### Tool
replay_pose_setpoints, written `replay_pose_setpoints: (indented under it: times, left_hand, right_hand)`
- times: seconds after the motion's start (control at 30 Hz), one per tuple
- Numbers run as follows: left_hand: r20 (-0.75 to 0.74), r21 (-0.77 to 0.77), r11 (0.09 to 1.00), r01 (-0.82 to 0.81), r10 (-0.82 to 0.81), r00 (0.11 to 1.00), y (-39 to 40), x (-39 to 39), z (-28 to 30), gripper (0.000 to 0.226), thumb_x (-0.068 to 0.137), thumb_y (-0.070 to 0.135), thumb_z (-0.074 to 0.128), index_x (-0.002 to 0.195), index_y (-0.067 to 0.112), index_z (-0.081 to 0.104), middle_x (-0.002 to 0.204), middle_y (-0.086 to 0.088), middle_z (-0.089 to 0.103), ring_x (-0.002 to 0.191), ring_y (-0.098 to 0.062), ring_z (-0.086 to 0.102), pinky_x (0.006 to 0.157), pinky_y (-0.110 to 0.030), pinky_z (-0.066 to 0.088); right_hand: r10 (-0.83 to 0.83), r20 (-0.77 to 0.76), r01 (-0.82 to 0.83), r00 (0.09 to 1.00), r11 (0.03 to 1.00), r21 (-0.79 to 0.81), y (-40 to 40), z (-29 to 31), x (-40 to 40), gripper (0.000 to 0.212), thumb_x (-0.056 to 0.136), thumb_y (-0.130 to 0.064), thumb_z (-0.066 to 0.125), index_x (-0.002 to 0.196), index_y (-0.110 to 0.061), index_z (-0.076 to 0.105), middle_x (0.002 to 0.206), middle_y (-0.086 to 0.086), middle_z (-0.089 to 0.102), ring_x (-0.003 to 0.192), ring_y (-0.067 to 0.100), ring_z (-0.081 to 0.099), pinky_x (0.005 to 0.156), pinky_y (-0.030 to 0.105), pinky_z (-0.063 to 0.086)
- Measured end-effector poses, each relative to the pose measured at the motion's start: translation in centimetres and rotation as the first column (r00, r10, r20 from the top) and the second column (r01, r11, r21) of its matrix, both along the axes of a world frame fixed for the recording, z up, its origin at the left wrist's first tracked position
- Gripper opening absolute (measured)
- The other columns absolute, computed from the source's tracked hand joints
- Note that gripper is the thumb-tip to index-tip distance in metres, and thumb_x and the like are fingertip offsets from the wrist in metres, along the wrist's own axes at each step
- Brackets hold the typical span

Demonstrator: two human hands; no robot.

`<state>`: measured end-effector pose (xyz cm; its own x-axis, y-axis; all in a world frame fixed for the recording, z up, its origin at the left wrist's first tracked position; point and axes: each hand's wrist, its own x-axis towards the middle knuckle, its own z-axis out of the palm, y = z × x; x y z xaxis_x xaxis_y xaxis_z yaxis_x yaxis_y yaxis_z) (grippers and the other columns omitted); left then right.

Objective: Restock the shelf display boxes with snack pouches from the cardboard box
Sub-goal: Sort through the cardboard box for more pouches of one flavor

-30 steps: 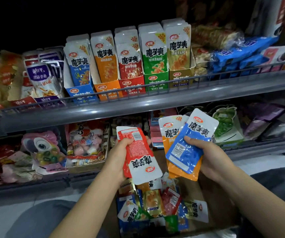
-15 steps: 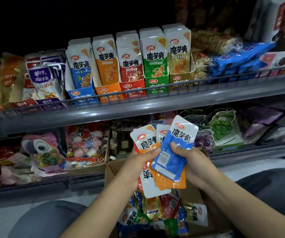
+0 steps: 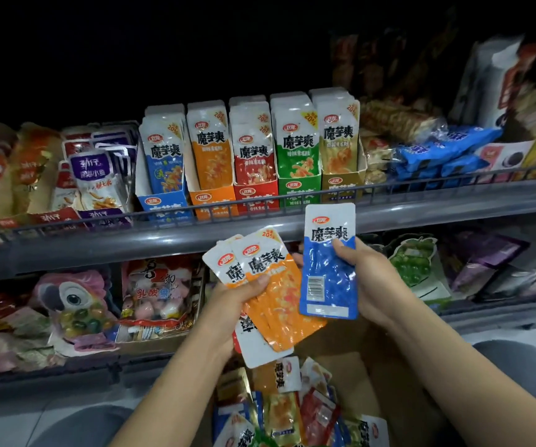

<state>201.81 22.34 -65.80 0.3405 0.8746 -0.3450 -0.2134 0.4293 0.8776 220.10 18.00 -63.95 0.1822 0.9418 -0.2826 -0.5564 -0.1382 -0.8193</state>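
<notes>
**Pouches split between two hands below the shelf rail**

The right hand (image 3: 368,285) grips a single blue pouch (image 3: 328,269) upright, thumb across its front, its back with the barcode facing the camera. The pouch's white top overlaps the grey shelf rail (image 3: 131,233). Just left of it, the left hand (image 3: 228,311) clasps a fanned stack of orange pouches (image 3: 279,295), thumb pressed over the top one; a red-and-white pouch (image 3: 257,346) sticks out from the bottom of the stack. The stack and the blue pouch overlap slightly at their near edges.

Above the rail stand five display boxes in a row: blue (image 3: 163,204), orange (image 3: 213,201), red (image 3: 255,196), green (image 3: 299,191) and tan (image 3: 341,185), each holding upright pouches of its colour. The blue pouch hangs below the green and tan boxes.

Below the hands, well under the rail, the cardboard box (image 3: 373,375) lies open with loose mixed pouches (image 3: 292,414) inside.
</notes>
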Motion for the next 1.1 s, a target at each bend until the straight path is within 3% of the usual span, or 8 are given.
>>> replay_pose_setpoints:
  times: [0.23,0.37,0.5,0.57,0.8,0.9,1.0,1.1]
  left_hand:
    - [0.024,0.097,0.990,-0.099,0.097,0.995,2.5,-3.2,3.4,0.021,0.082,0.004,0.065,0.102,0.012,0.063,0.077,-0.004,0.074,0.068,-0.024,0.071,0.060,-0.034,0.055]
    - [0.087,0.147,0.973,-0.177,0.165,0.982,3.8,-4.5,5.1,0.018,0.083,0.003,0.064,0.097,0.014,0.064,0.074,-0.003,0.074,0.066,-0.022,0.070,0.060,-0.034,0.054]
    - [0.136,0.150,0.952,-0.268,0.248,0.959,5.0,-5.6,6.0,0.021,0.084,0.001,0.063,0.101,0.013,0.063,0.070,-0.001,0.074,0.060,-0.019,0.070,0.054,-0.032,0.057]
    - [0.119,0.148,0.939,-0.310,0.294,0.948,5.6,-6.3,5.9,0.024,0.084,0.003,0.064,0.105,0.013,0.062,0.069,0.001,0.073,0.060,-0.019,0.070,0.052,-0.030,0.055]
    - [0.130,0.142,0.920,-0.366,0.349,0.928,6.8,-8.0,5.5,0.024,0.084,0.001,0.064,0.106,0.011,0.062,0.081,-0.005,0.074,0.074,-0.026,0.070,0.063,-0.035,0.053]
    - [0.133,0.119,0.909,-0.401,0.385,0.913,7.4,-8.6,5.4,0.028,0.084,0.002,0.065,0.111,0.010,0.061,0.089,-0.009,0.073,0.079,-0.029,0.069,0.064,-0.037,0.053]
    - [0.142,0.104,0.895,-0.434,0.419,0.897,7.8,-9.0,5.4,0.029,0.085,0.003,0.065,0.112,0.011,0.061,0.091,-0.009,0.072,0.080,-0.029,0.068,0.067,-0.038,0.053]
    - [0.138,0.087,0.897,-0.434,0.421,0.897,8.1,-9.4,5.4,0.028,0.084,0.005,0.066,0.110,0.013,0.062,0.090,-0.008,0.073,0.080,-0.029,0.070,0.066,-0.037,0.053]
  right_hand:
    - [0.156,0.041,-0.157,0.987,0.987,0.024,4.1,5.0,-1.0,0.053,0.096,-0.057,0.023,0.124,-0.020,0.049,0.106,0.014,0.070,0.090,0.023,0.067,0.079,0.034,0.050]
    - [0.221,0.234,-0.232,0.947,0.973,0.021,7.0,7.1,-3.7,0.038,0.091,-0.051,0.046,0.115,-0.024,0.058,0.096,0.007,0.067,0.071,0.015,0.061,0.061,0.027,0.051]
    - [0.262,0.261,-0.269,0.929,0.963,-0.009,10.3,7.7,-6.5,0.008,0.086,-0.008,0.062,0.094,-0.009,0.062,0.077,0.008,0.070,0.063,0.019,0.065,0.071,0.039,0.055]
    - [0.192,0.367,-0.194,0.910,0.980,-0.031,11.6,7.9,-7.1,0.002,0.086,-0.002,0.062,0.086,-0.004,0.063,0.073,0.012,0.069,0.059,0.023,0.064,0.072,0.041,0.055]
    - [0.097,0.617,-0.143,0.781,0.989,0.026,15.4,9.7,-7.9,0.009,0.086,-0.012,0.068,0.090,-0.007,0.062,0.072,0.006,0.071,0.059,0.018,0.067,0.059,0.029,0.055]
    - [0.039,0.609,-0.115,0.792,0.990,0.086,17.3,11.0,-8.7,0.018,0.084,-0.010,0.069,0.098,-0.006,0.059,0.084,0.006,0.071,0.067,0.018,0.067,0.059,0.026,0.056]
    - [-0.042,0.567,-0.068,0.823,0.983,0.171,19.7,11.8,-10.0,0.027,0.082,-0.008,0.070,0.107,-0.008,0.060,0.090,0.005,0.070,0.077,0.021,0.066,0.074,0.035,0.055]
    - [-0.098,0.521,-0.039,0.848,0.969,0.244,22.2,12.6,-11.7,0.028,0.082,-0.009,0.069,0.108,-0.012,0.060,0.091,0.002,0.070,0.075,0.016,0.067,0.068,0.032,0.055]
